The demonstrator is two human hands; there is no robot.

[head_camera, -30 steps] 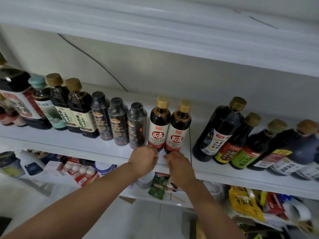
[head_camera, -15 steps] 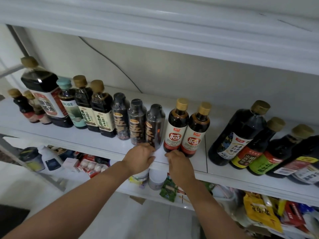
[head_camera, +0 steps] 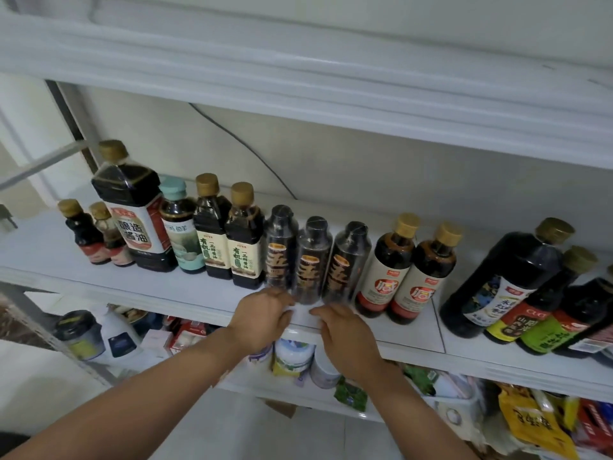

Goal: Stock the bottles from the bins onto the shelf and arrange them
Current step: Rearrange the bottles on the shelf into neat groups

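Shelf [head_camera: 185, 290]: white, stocked row.
Black bottles [head_camera: 310, 260]: just behind hands.
Left hand [head_camera: 262, 315], right hand [head_camera: 346, 333]: fingers curled, grip unclear.

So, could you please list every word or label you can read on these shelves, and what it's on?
"酿造酱油": big square bottle
"有机": each of the two cream-label bottles
"减": each of the two red-circle bottles
Too blurred to read: black bottles (gold character unclear), teal-capped bottle, right-hand bottles, lower-shelf packets.
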